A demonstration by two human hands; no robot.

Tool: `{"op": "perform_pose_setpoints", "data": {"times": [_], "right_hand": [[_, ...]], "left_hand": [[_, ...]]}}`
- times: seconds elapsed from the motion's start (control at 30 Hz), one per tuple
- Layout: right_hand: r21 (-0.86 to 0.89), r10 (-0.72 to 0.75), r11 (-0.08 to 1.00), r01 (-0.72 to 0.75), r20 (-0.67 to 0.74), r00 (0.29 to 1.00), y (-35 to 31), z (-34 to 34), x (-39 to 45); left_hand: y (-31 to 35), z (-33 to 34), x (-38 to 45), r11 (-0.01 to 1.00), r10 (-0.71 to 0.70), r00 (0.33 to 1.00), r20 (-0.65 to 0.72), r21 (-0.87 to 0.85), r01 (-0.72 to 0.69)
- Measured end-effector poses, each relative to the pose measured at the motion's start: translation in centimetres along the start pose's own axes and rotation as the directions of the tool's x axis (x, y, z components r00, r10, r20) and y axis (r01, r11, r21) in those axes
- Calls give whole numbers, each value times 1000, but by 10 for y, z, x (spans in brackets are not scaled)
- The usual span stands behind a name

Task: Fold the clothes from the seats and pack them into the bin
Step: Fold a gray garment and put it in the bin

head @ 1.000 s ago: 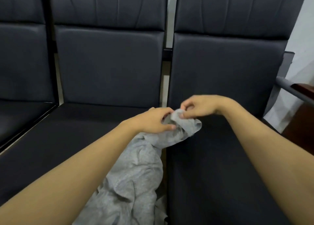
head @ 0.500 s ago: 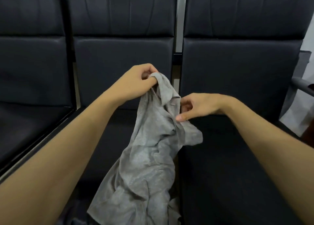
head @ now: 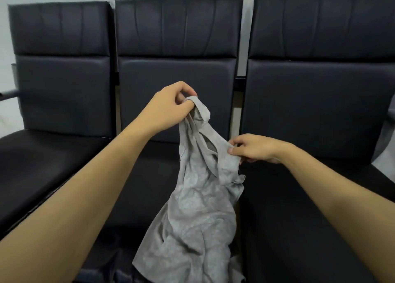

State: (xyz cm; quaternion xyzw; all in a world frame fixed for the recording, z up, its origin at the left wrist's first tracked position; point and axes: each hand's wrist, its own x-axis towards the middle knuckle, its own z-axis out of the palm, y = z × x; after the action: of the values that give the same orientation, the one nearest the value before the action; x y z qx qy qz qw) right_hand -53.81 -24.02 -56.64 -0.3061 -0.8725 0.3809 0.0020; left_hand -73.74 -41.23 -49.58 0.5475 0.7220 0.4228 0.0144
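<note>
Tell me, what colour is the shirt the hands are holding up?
Grey. The shirt is a mottled light grey, seen in the head view, the only one.

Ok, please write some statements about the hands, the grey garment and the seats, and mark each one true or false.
1. The left hand grips the top of the grey garment. True.
2. The right hand is open and touches nothing. False: it pinches an edge of the garment.
3. The garment lies folded flat on a seat. False: it hangs crumpled from both hands.
4. The left hand is higher than the right. True.
5. The black seats stand in a row. True.
</note>
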Motion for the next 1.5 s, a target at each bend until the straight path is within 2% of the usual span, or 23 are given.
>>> {"op": "perform_pose_setpoints", "data": {"times": [0.13,0.27,0.47,0.57,0.77,0.93,1.07,1.13,1.2,1.3,1.37,1.5], "right_hand": [[272,26,962,11,-132,991,-5,-15,1],[516,-8,848,123,-219,976,-15,-42,-7],[620,-187,718,315,-264,946,-24,-61,-23],[553,-286,714,429,-328,900,-27,-67,-32],[201,-407,813,547,-474,780,-32,-77,-44],[-30,-418,879,477,-530,738,-34,-77,-46],[-91,-403,891,445,-609,683,-36,-74,-45],[-128,-402,899,419,-621,673,-37,-75,-47],[-166,-396,910,380,-620,678,-38,-76,-50],[-226,-399,915,334,-628,668,-37,-74,-50],[-239,-398,916,321,-638,660,-37,-72,-50],[-261,-410,911,318,-652,638,-37,-71,-50]], "left_hand": [[1,-10,-2,998,34,999,37,-51,-32],[3,-18,-1,998,32,996,78,-50,-28],[9,-19,-1,996,8,993,116,-94,3],[12,-24,-2,974,38,990,136,-226,-7],[22,-35,-3,930,84,982,172,-367,-15],[26,-43,-5,880,64,955,289,-468,83],[26,-46,-5,842,45,948,314,-523,134],[26,-48,-7,895,45,955,292,-437,91],[24,-48,-7,973,48,971,236,-229,7],[14,-45,-2,997,11,992,123,69,-19],[6,-43,0,986,-11,998,54,166,2],[-2,-44,2,971,22,999,-28,239,-14]]}}
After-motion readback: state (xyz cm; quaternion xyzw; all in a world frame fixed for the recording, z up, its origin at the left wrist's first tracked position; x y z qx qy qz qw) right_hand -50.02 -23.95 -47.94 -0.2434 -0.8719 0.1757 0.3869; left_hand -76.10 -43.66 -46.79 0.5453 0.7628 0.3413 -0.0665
